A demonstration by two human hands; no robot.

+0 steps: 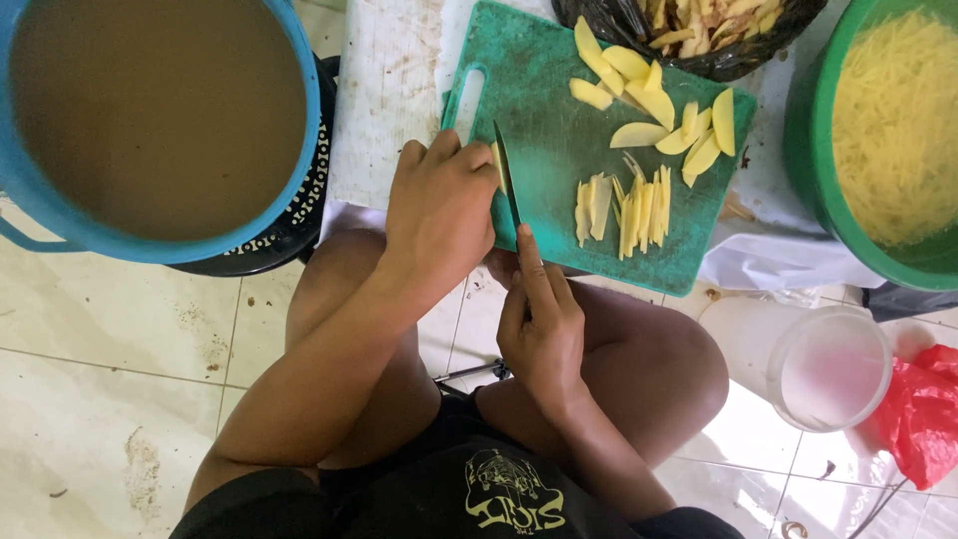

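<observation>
A green cutting board (559,150) lies ahead of my knees. My left hand (439,200) presses down on a potato piece (497,165) at the board's near left, mostly hidden under my fingers. My right hand (541,324) grips a knife (507,180), index finger along the spine, blade upright against the left fingers. Cut potato sticks (629,208) lie in the board's middle. Flat potato slices (659,110) are spread at its far right.
A blue tub of murky brown water (150,110) stands at the left. At the right is a green basin of shredded potato (898,130). A black bag of peels (699,30) sits behind the board. A clear plastic jar (833,364) and red bag (923,414) lie on the tiled floor.
</observation>
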